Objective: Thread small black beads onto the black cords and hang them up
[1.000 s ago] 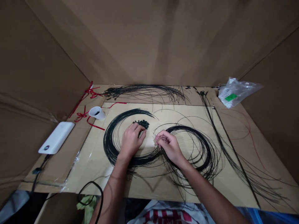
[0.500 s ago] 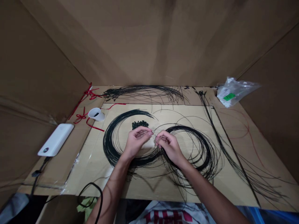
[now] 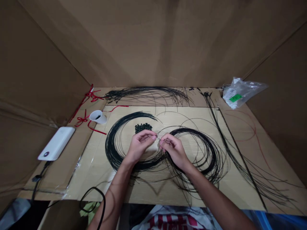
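Drawn away from the pile of small black pieces (image 3: 143,128), the left hand (image 3: 139,148) was held close to the right hand (image 3: 173,150) above the pale board (image 3: 92,169). Both hands' fingertips (image 3: 153,137) were curled into narrow pinches, almost touching; whether a fine wire was held could not be told. Coils of thin black wire (image 3: 112,150) were laid around both hands.
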`<control>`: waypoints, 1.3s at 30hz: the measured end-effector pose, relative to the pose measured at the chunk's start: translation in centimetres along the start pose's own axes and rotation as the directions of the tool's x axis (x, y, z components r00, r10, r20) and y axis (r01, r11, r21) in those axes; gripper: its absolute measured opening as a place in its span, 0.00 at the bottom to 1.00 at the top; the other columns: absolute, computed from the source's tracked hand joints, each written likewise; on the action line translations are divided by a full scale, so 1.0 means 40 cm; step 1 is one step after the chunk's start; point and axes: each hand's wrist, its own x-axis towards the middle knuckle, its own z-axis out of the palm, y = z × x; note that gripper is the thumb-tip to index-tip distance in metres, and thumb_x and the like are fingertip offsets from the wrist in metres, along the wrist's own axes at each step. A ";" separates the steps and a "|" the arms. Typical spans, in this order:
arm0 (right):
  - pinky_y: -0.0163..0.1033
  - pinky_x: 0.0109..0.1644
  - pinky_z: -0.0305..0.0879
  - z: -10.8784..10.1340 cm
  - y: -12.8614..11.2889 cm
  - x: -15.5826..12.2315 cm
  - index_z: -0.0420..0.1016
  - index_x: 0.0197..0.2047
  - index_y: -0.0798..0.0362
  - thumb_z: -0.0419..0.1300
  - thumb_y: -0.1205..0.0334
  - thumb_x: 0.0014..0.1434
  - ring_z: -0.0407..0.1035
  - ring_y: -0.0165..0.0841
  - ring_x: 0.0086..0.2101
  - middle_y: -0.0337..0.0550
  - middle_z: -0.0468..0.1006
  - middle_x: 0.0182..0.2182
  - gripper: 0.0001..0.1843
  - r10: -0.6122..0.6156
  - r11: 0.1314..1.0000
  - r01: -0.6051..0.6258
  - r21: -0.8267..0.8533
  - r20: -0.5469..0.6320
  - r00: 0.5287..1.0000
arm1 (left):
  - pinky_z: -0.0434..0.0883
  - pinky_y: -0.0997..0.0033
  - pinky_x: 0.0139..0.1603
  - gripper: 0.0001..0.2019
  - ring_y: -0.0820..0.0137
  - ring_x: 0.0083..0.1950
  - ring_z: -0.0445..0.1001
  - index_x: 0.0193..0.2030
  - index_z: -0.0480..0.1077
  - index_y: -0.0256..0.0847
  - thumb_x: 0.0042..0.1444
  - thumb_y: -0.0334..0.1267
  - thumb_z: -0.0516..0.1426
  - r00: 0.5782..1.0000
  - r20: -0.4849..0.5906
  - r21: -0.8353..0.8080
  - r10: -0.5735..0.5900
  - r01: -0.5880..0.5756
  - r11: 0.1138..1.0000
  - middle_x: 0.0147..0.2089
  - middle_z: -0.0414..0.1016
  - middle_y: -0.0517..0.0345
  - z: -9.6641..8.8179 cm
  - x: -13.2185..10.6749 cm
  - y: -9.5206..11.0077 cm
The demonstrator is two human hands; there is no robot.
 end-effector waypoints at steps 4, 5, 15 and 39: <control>0.37 0.35 0.65 -0.002 0.003 0.002 0.75 0.35 0.50 0.68 0.49 0.65 0.68 0.32 0.28 0.38 0.77 0.27 0.15 -0.001 1.000 0.001 0.015 -0.002 1.000 | 0.79 0.67 0.48 0.19 0.64 0.43 0.82 0.41 0.83 0.39 0.52 0.51 0.75 1.000 0.018 -0.004 -0.014 0.014 1.000 0.42 0.86 0.50 0.001 0.002 0.001; 0.37 0.35 0.65 -0.002 0.003 0.002 0.75 0.35 0.50 0.69 0.48 0.65 0.68 0.32 0.28 0.38 0.77 0.27 0.15 0.000 1.000 0.000 0.018 -0.002 1.000 | 0.79 0.67 0.48 0.19 0.64 0.43 0.83 0.41 0.83 0.39 0.52 0.51 0.75 1.000 0.023 -0.002 -0.016 0.016 1.000 0.42 0.86 0.50 0.002 0.002 0.001; 0.37 0.35 0.65 -0.003 0.003 0.001 0.75 0.35 0.50 0.68 0.49 0.66 0.68 0.32 0.28 0.38 0.77 0.27 0.14 -0.005 1.000 0.005 0.010 0.010 1.000 | 0.79 0.66 0.50 0.18 0.64 0.44 0.83 0.42 0.83 0.40 0.53 0.50 0.74 0.999 0.039 0.010 -0.020 0.019 1.000 0.43 0.86 0.50 -0.001 0.003 -0.006; 0.37 0.33 0.64 -0.001 0.002 0.002 0.74 0.34 0.50 0.67 0.49 0.66 0.67 0.32 0.27 0.37 0.76 0.27 0.15 -0.013 1.000 0.014 -0.012 0.018 1.000 | 0.80 0.65 0.51 0.18 0.63 0.44 0.83 0.42 0.83 0.40 0.53 0.51 0.73 0.998 0.053 0.051 0.016 -0.019 0.999 0.43 0.86 0.50 0.002 -0.001 -0.001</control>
